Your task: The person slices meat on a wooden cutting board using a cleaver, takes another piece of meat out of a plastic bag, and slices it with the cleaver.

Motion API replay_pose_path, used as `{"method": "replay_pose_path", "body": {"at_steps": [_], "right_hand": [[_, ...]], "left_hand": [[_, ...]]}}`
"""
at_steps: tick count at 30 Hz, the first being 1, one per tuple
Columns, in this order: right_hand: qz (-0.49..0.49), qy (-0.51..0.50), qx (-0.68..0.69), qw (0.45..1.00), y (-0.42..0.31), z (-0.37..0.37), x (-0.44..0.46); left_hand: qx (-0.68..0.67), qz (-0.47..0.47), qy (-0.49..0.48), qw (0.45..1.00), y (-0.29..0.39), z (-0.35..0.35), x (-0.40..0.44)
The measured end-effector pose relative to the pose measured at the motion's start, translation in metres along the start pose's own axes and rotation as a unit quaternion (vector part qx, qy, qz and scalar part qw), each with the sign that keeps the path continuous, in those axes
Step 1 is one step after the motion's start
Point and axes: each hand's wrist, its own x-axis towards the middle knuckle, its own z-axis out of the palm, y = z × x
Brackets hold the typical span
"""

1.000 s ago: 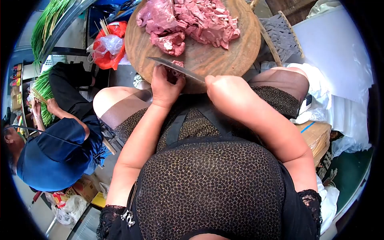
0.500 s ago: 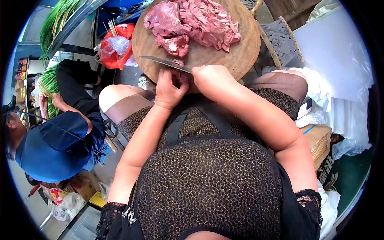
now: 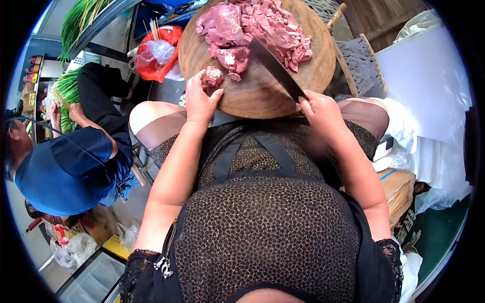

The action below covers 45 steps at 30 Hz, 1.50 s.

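On a round wooden chopping board (image 3: 283,98) lie a large lump of raw meat (image 3: 220,24) and a heap of sliced meat (image 3: 275,30). My left hand (image 3: 201,103) is at the board's near left edge, its fingers around a small chunk of meat (image 3: 213,77), the thumb somewhat apart from it. A long knife (image 3: 278,70) is gripped by its handle in my right hand (image 3: 321,113) at the near right edge. Its dark blade slants up and left across the board, the tip beside the sliced heap.
To the left, a person in a blue shirt (image 3: 65,169) holds green stalks (image 3: 68,87). A red bag (image 3: 164,43) with thin sticks stands left of the board. Right of it are a woven stool (image 3: 359,65), a white panel (image 3: 419,76) and a cardboard box (image 3: 396,189).
The knife has swung from lying across in front of my left hand to slanting over the board. My right hand moved right; my left hand moved left and is now at a meat chunk.
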Motion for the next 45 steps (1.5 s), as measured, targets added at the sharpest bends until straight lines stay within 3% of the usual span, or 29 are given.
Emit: {"method": "replay_pose_path", "body": {"at_steps": [2, 4, 6, 8, 10, 14, 16, 19, 22, 24, 26, 28, 32, 37, 38, 40, 42, 45], "right_hand": [[0.012, 0.014, 0.025, 1.0, 0.005, 0.003, 0.0], [-0.002, 0.027, 0.025, 0.999, 0.005, 0.005, 0.002], [-0.013, 0.04, 0.026, 0.999, 0.005, 0.006, 0.002], [0.015, 0.035, 0.023, 0.999, 0.006, 0.007, 0.001], [0.007, 0.029, 0.025, 0.999, 0.005, 0.005, 0.002], [0.016, 0.029, 0.022, 0.999, -0.002, 0.002, 0.001], [0.012, 0.035, 0.031, 0.999, -0.002, 0.002, 0.0], [0.011, 0.035, 0.04, 0.999, -0.003, 0.001, 0.001], [0.01, 0.033, 0.05, 0.998, -0.003, 0.002, 0.001], [0.018, 0.028, 0.045, 0.998, -0.008, -0.002, 0.0], [0.021, 0.022, 0.047, 0.998, -0.006, -0.001, 0.0], [0.024, 0.016, 0.049, 0.998, -0.005, 0.0, -0.001], [0.046, 0.001, 0.06, 0.997, -0.011, -0.007, 0.001], [0.068, -0.009, 0.073, 0.995, -0.015, -0.009, 0.003], [0.067, -0.007, 0.072, 0.995, -0.015, -0.008, 0.002], [0.073, -0.022, 0.068, 0.995, -0.019, -0.011, 0.004], [0.057, -0.02, 0.06, 0.996, -0.015, -0.009, 0.004], [0.038, 0.001, 0.052, 0.998, -0.01, -0.005, 0.003]], "left_hand": [[0.011, -0.023, -0.007, 1.0, 0.009, -0.003, 0.0], [0.14, 0.16, 0.125, 0.969, 0.022, -0.006, 0.002], [0.157, 0.21, 0.11, 0.959, 0.035, -0.003, 0.006], [0.047, 0.249, -0.044, 0.966, 0.034, 0.011, 0.015], [0.122, 0.176, -0.076, 0.974, 0.05, 0.023, 0.016], [0.111, 0.195, -0.059, 0.973, 0.031, 0.05, 0.024], [0.113, 0.159, -0.124, 0.973, 0.041, 0.033, 0.026], [0.108, 0.178, -0.116, 0.971, 0.054, 0.008, 0.029], [-0.21, 0.079, -0.1, 0.969, 0.048, -0.008, 0.048], [-0.454, -0.083, -0.116, 0.88, 0.041, -0.026, 0.079], [-0.514, -0.206, -0.061, 0.831, 0.059, -0.056, 0.114], [-0.633, -0.202, -0.054, 0.745, 0.018, -0.055, 0.168], [-0.642, -0.132, 0.044, 0.754, 0.025, -0.07, 0.266], [-0.576, -0.115, 0.066, 0.807, 0.007, -0.082, 0.379], [-0.535, -0.11, 0.036, 0.837, 0.002, -0.083, 0.383], [-0.563, -0.158, 0.047, 0.809, 0.009, -0.086, 0.376], [-0.535, -0.133, 0.036, 0.834, 0.018, -0.089, 0.351], [-0.389, -0.053, 0.003, 0.92, 0.018, -0.086, 0.304]]}}
